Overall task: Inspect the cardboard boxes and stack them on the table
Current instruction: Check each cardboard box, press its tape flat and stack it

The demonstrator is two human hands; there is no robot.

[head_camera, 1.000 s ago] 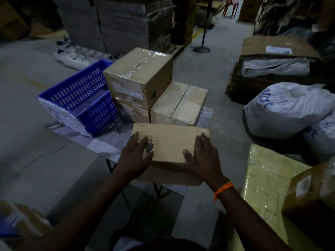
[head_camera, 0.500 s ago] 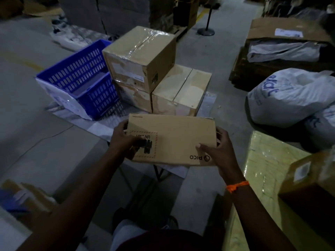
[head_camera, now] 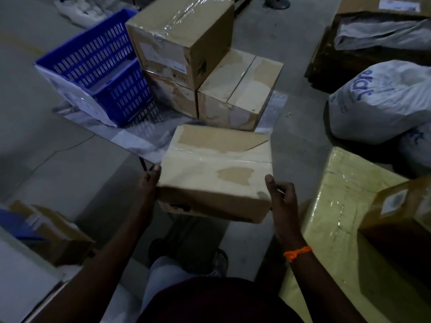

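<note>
Fig.: head view, box under inspection. The held box (head_camera: 217, 173) is off the desk (head_camera: 137, 138), carried in the air at the desk's near edge in front of the person, tilted so the taped top face turns toward the camera. Left hand (head_camera: 149, 183) clamps the left end, thumb at the top edge. Right hand (head_camera: 279, 194) clamps the right end, thumb on the top corner, other fingers curled round behind. Both hands grip the box; neither is free. Handling (est.): stiff cardboard, walls not bowing under the side grip, so prob. light to moderate in weight. Clear tape and torn paper patches make the top slick in places, so the end faces or bottom edges are a safer hold than the taped lid. Corners look scuffed, esp. near right. Likely stacking spot: the low box (head_camera: 238, 89) on the desk, which touches a two-high stack (head_camera: 179, 36) beside a blue basket (head_camera: 98, 66). Writing: none legible on the held box; a dark mark (head_camera: 179, 207) at the lower left of its near face is too dim to read. A white sack (head_camera: 382, 99) on the floor to the right bears blue letters, poss. "eat", partly folded out of view. The label on the brown box (head_camera: 410, 213) at far right cannot be read.
</note>
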